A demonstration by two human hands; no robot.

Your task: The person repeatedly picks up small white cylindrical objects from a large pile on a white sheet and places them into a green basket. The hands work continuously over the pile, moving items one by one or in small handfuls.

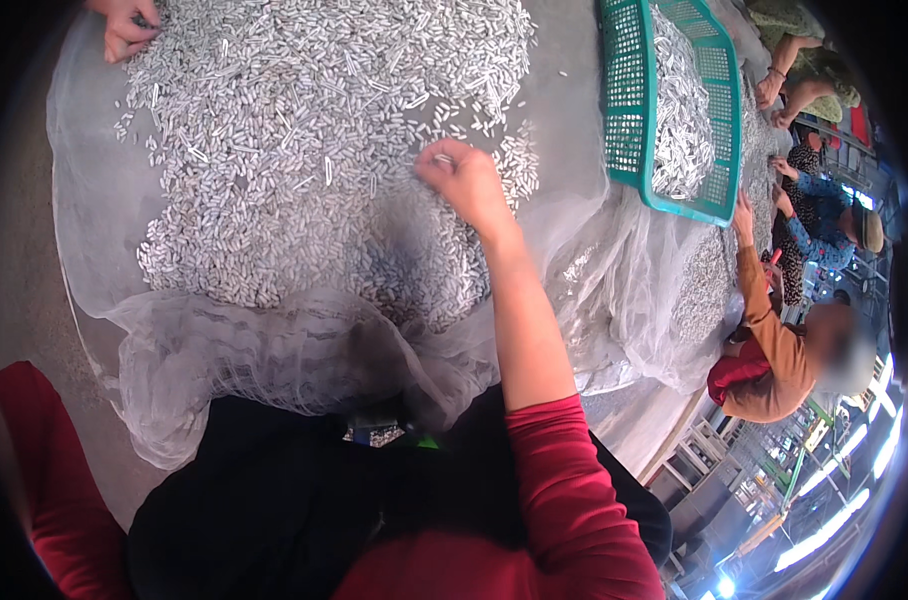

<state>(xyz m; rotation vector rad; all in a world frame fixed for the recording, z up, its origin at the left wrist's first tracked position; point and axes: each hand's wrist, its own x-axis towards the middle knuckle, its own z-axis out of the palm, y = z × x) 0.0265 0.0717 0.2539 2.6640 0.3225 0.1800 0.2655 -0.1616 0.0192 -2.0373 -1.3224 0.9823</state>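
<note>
My right hand [464, 185] reaches over a wide spread of small, elongated silvery-white pieces [304, 150]. Its thumb and fingers are pinched together, with what looks like one small pale piece at their tips. What kind of pieces they are, I cannot tell. They lie on a fine grey mesh sheet [564, 120], whose near edge is bunched in folds before my lap. Of my left arm only the red sleeve [49, 480] shows at the lower left; the left hand is out of view. Another person's hand [129, 25] touches the pieces at the far left.
A green plastic basket [624, 120] of longer pale pieces [682, 130] stands on the right. Beyond it, a co-worker in a brown top [774, 370] touches its near corner. Other people [824, 225] work over more pieces. Concrete floor [24, 280] lies left of the mesh.
</note>
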